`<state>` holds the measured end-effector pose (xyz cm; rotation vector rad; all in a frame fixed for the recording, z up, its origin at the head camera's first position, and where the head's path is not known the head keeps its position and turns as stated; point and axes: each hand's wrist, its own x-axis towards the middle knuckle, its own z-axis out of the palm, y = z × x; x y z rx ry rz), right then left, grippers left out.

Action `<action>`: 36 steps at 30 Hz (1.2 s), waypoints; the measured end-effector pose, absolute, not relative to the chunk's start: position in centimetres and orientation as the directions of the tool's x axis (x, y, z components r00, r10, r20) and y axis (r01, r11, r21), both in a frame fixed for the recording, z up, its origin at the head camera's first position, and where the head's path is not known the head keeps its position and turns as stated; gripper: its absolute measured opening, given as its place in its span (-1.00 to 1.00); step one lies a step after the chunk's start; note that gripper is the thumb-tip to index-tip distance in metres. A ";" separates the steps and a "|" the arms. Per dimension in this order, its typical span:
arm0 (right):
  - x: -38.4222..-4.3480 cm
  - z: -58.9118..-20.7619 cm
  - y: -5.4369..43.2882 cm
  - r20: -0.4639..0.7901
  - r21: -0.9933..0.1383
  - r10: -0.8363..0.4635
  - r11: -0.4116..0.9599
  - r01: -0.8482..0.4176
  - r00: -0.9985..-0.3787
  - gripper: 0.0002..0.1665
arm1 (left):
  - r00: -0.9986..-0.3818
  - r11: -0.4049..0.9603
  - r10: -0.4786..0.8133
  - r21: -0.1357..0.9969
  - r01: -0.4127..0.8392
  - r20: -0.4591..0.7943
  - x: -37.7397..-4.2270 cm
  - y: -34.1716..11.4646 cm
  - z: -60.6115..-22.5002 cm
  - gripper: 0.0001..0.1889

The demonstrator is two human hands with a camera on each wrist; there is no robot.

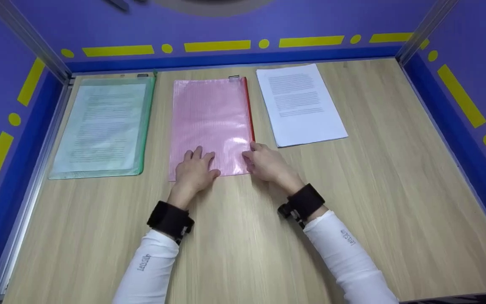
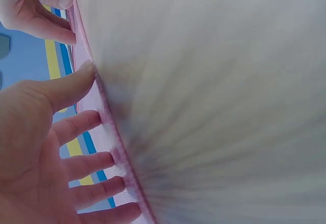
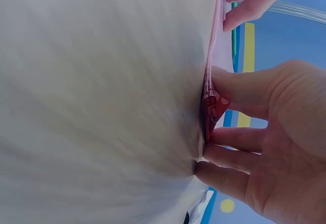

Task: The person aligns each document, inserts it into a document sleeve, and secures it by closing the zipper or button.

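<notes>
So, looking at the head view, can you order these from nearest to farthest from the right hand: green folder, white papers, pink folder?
1. Pink folder: touched by the right hand.
2. White papers: beyond the hand, slightly right.
3. Green folder: far left.

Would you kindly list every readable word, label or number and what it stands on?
"LetsSlim", slightly blurred: white fabric sleeve, left arm.
"LetsSlim", slightly blurred: white fabric sleeve, right arm.
Too small to read: printed lines on the white paper sheets and on the page inside the green translucent plastic folder.
Too small to read: the pale mark on the black band at the left wrist.
No readable text on the pink plastic folder.
</notes>
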<state>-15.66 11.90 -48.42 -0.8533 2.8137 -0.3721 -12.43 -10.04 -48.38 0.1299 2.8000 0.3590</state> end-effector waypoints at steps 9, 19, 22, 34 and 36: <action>-16.3 -48.1 11.0 -0.138 -0.244 -0.542 0.830 -0.501 -0.829 -0.58 | -0.941 0.963 0.136 0.263 0.053 -0.310 -13.1 -11.0 -48.4 -0.34; -17.2 -48.2 10.3 -0.167 -0.270 -0.538 0.831 -0.487 -0.826 -0.53 | -0.943 0.956 0.129 0.292 0.036 -0.306 -13.9 -11.7 -48.5 -0.35; -17.6 -48.3 10.2 -0.157 -0.266 -0.543 0.828 -0.494 -0.825 -0.54 | -0.945 0.956 0.125 0.290 0.034 -0.303 -14.1 -11.9 -48.6 -0.36; -19.2 -48.7 10.8 -0.184 -0.395 -0.557 0.796 -0.458 -0.810 -0.46 | -0.941 0.956 0.091 0.292 -0.009 -0.326 -15.0 -12.2 -48.5 -0.36; -19.7 -48.6 11.6 -0.180 -0.460 -0.566 0.772 -0.439 -0.805 -0.46 | -0.941 0.956 0.090 0.295 -0.010 -0.327 -15.0 -12.1 -48.6 -0.36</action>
